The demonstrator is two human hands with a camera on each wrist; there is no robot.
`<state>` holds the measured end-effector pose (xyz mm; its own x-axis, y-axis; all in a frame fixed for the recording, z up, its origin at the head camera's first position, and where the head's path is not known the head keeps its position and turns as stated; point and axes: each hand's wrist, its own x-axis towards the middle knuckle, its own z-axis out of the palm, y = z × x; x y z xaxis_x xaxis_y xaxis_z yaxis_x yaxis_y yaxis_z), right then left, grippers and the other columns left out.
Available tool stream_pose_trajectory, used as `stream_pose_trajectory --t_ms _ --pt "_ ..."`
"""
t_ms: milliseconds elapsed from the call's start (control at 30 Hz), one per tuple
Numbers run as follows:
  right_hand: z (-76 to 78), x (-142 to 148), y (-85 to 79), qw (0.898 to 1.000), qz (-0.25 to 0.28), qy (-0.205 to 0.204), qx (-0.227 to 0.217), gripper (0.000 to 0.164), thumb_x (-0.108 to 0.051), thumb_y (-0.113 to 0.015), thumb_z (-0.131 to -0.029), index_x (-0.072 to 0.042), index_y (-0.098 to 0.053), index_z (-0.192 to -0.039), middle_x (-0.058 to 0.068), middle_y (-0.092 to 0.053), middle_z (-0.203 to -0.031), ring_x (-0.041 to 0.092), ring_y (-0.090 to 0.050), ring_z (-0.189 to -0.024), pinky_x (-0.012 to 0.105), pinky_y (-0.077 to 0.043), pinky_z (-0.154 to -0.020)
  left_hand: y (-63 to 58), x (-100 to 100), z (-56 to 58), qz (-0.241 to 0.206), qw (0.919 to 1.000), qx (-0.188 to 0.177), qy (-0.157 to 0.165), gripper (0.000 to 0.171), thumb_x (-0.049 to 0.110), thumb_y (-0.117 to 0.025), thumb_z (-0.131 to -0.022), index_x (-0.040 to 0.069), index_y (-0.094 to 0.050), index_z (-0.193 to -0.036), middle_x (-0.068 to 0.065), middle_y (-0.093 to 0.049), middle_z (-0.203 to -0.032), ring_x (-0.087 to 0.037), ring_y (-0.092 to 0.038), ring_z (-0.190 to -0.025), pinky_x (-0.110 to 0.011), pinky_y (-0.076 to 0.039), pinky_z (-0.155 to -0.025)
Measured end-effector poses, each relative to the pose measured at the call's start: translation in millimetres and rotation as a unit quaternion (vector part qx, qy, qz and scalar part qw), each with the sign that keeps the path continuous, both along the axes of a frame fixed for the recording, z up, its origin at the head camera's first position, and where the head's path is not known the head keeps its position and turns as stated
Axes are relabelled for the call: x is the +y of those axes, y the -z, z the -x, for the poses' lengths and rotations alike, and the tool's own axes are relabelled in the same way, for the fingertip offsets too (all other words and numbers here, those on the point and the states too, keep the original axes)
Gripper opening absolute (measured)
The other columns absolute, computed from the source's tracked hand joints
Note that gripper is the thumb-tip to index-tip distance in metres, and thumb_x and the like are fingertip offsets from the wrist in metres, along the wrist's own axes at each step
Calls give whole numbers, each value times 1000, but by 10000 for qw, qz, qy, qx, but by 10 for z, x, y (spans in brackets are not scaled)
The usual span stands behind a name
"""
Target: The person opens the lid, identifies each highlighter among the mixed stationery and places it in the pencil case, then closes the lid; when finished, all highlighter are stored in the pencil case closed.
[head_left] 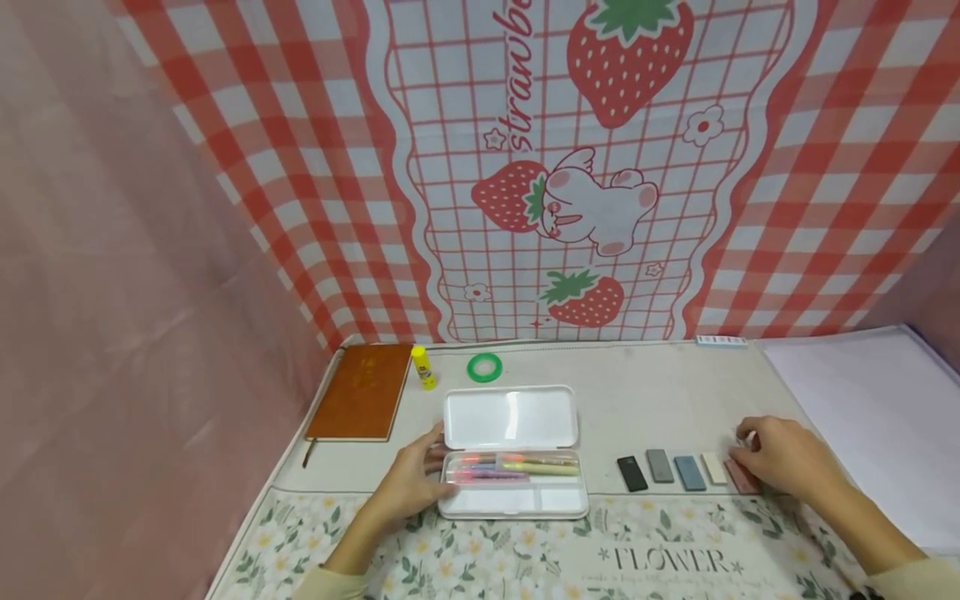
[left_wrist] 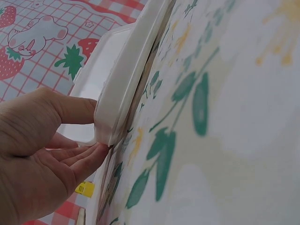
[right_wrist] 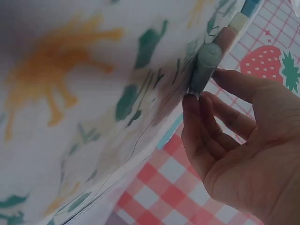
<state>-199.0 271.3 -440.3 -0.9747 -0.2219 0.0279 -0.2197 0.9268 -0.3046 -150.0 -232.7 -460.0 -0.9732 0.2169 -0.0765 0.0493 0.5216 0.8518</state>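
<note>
An open white pencil case (head_left: pixel 512 500) lies on the table, its lid tipped back, with several coloured pens (head_left: pixel 540 464) in its rear compartment. My left hand (head_left: pixel 408 483) grips the case's left end; in the left wrist view the thumb lies on its side wall and the fingertips are at its bottom edge. At the right, my right hand (head_left: pixel 787 458) holds a small grey-green cylinder (right_wrist: pixel 206 63) between thumb and fingers, mostly hidden in the head view. Beside it runs a row of small flat blocks: dark red (head_left: pixel 741 477), cream (head_left: pixel 714 468), blue (head_left: pixel 689 473), grey (head_left: pixel 660 466) and black (head_left: pixel 632 473).
A brown notebook (head_left: pixel 360 392) lies at the back left, next to a yellow glue stick (head_left: pixel 423 368). Behind the case lies a green tape roll (head_left: pixel 472 375). A small patterned strip (head_left: pixel 722 341) is at the back edge; a white sheet (head_left: pixel 862 417) covers the right side.
</note>
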Motion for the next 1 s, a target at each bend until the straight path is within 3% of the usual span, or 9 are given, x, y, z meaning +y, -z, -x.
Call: stream_pose_trajectory --t_ms 167,400,600,767,1000 --pt "-7 53 5 9994 227 235 -135 22 -17 -71 -77 1 -60 -83 3 -57 -65 16 -48 -55 31 -39 -46 0 3 -1 -65 10000 36 35 95 -3 -78 -70 -5 -21 -146 -24 -52 -127 -37 -56 -115 -38 -51 -96" --pt "11 111 -2 9978 302 476 -346 25 -16 -70 -75 7 -62 -80 16 -63 -73 24 -55 -62 39 -45 -51 5 8 -9 86 9999 51 21 94 -2 -77 -71 -4 -21 -147 -23 -51 -129 -35 -56 -116 -40 -49 -98" --pt "43 -42 -146 9976 423 505 -235 27 -14 -68 -77 9 -63 -89 9 -62 -68 19 -54 -58 32 -43 -45 3 -9 -20 94 9999 39 -14 95 -2 -77 -71 -3 -21 -147 -23 -52 -128 -36 -56 -115 -41 -50 -97" --pt "48 -418 -318 9964 757 1 388 22 -13 -69 -79 2 -66 -94 0 -58 -66 13 -49 -54 26 -38 -42 12 -21 -25 70 10000 57 -37 95 -2 -78 -70 -3 -21 -147 -23 -52 -128 -36 -56 -115 -40 -51 -96" --pt "42 -1062 -434 9827 1221 -1015 956 20 -8 -72 -79 -3 -70 -98 1 -67 -80 10 -59 -65 21 -48 -51 3 5 -10 17 10000 85 8 94 -3 -77 -71 -4 -21 -147 -23 -52 -129 -36 -56 -115 -40 -50 -97"
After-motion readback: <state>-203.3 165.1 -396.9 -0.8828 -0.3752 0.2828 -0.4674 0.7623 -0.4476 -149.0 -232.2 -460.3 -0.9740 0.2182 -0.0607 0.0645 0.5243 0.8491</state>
